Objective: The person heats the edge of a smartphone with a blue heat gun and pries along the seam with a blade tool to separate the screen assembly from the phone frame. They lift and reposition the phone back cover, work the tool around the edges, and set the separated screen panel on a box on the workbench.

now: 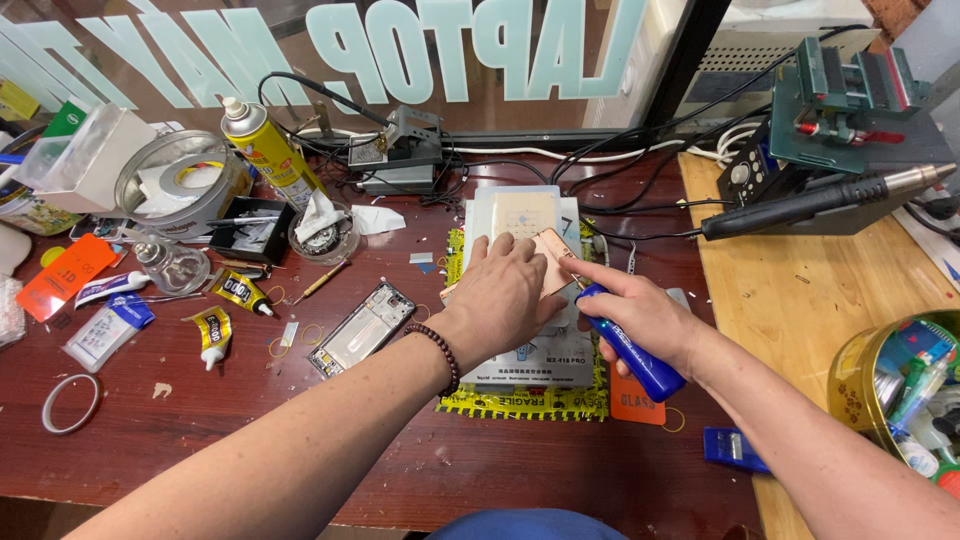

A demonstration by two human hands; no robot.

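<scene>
My left hand (505, 290) lies flat on a copper-coloured phone back panel (556, 252), pressing it onto a white heating pad unit (525, 215). My right hand (640, 312) grips a blue-handled screwdriver (632, 345) whose tip touches the right edge of the panel. A beaded bracelet (442, 355) circles my left wrist. A phone frame (362, 327) lies on the table left of my left forearm.
Yellow glue tubes (240, 292), a yellow spray can (265, 150), tape rolls (185, 180), a glass bottle (170, 265) and a ring (70, 403) crowd the left. A soldering iron stand (400, 150) sits behind. Right: a hot-air handle (820, 200), green vise (845, 95), tin of tools (905, 385).
</scene>
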